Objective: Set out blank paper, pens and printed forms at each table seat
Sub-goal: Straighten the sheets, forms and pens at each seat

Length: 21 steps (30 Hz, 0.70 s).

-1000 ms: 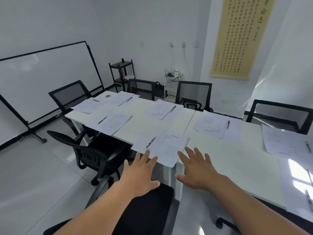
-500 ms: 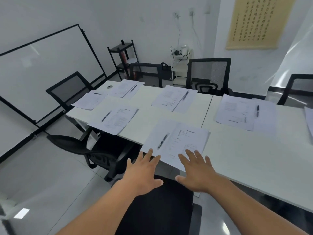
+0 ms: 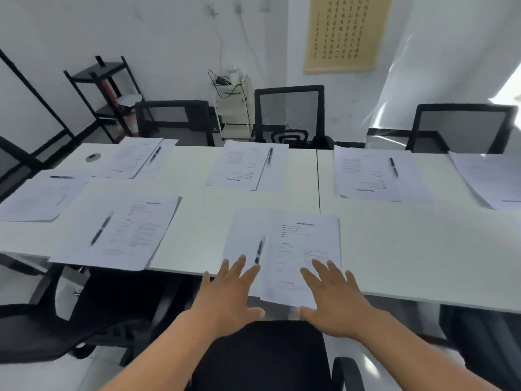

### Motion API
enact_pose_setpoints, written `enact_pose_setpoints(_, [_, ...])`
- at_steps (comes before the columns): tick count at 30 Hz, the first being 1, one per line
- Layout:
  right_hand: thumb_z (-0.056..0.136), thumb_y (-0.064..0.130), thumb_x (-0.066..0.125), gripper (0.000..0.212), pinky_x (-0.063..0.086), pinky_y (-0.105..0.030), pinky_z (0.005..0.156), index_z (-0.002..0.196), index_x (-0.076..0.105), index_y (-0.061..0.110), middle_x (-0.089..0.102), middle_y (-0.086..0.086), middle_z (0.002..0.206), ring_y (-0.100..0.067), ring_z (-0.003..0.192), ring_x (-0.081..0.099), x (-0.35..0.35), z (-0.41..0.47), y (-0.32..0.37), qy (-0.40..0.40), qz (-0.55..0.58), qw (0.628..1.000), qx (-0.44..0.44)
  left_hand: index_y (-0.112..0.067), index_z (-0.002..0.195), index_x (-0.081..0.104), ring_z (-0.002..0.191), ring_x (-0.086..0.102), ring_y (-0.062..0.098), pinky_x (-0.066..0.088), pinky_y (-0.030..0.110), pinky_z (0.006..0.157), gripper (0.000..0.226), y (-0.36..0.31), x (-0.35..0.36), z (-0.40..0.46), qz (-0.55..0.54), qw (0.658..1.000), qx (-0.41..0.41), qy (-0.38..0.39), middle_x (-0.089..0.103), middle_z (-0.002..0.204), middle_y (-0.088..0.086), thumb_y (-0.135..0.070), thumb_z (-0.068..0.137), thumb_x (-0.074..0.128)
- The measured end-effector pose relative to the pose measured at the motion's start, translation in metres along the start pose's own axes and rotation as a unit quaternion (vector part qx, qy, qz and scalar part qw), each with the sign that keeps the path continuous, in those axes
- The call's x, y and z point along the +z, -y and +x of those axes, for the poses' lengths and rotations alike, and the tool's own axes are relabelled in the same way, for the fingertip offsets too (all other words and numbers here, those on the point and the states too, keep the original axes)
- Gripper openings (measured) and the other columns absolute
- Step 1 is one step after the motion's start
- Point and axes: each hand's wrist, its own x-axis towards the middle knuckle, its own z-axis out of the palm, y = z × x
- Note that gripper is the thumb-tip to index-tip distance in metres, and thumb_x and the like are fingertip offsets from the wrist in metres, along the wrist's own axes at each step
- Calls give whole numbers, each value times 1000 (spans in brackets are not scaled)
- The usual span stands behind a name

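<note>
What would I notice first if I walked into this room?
Two open hands, left hand and right hand, reach over the nearest printed form and pen at the white table's near edge. Behind, a yellow scroll hangs on the wall.

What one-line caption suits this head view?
Two open hands reach toward a pen and printed form at one table seat.

Both bare forearms extend forward side by side, left hand (image 3: pixel 229 294) and right hand (image 3: pixel 334 299) palm-down, fingers straight and spread, thumbs pointing inward toward each other, neither gripping anything.
</note>
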Motion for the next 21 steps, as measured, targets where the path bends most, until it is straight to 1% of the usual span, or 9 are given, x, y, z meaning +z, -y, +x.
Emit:
enact_pose_setpoints(2, [103,69,44,94,-4,-62,134,174,-5,32,-15,-3,182,-34,167,-17,10,16,9,18,8,1000,24,-43,173,-1,170,-10,30,5,66,134,100,15,5,18,-5,1000,21,18,-16,183,-7,-66,99,62])
enact_pose_setpoints(5, [102,69,45,95,-3,-63,134,174,-4,32,-14,-3,182,-35,167,-16,21,32,23,24,24,998,44,-42,173,-1,170,-10,30,5,66,134,101,29,12,38,-4,998,45,33,-15,183,-7,-64,97,63])
enact_pose_setpoints(8, [102,69,45,94,-3,-62,134,174,-2,33,-14,-2,182,-35,167,-16,18,53,32,14,34,998,55,-43,173,0,170,-9,32,6,67,134,104,39,7,66,2,998,62,29,-13,183,-6,-65,95,66])
enact_pose_setpoints(11, [102,70,44,93,-1,-63,134,174,-2,32,-14,-3,182,-35,167,-15,15,85,30,3,30,997,68,-43,173,-1,170,-10,33,7,68,134,107,47,0,101,14,996,79,37,-15,183,-6,-64,95,69])
enact_pose_setpoints(14, [103,71,44,94,-1,-62,134,174,-4,32,-18,-2,182,-35,167,-17,17,110,26,-4,34,996,76,-44,172,-4,169,-12,34,6,68,134,112,57,-3,129,45,993,94,49,-19,182,-5,-61,93,74])
enact_pose_setpoints(17, [103,72,45,96,-2,-62,134,173,-7,34,-24,-2,180,-35,166,-21,27,131,19,-4,43,996,80,-48,171,-8,168,-19,32,2,66,134,120,71,-1,157,70,987,112,86,-27,180,-7,-55,91,81])
enact_pose_setpoints(21, [102,73,45,97,-1,-63,134,173,-9,36,-29,-2,179,-37,165,-25,38,142,6,-5,29,996,80,-51,171,-6,169,-16,31,7,62,135,121,77,3,176,96,980,147,97,-28,179,-7,-49,90,85])
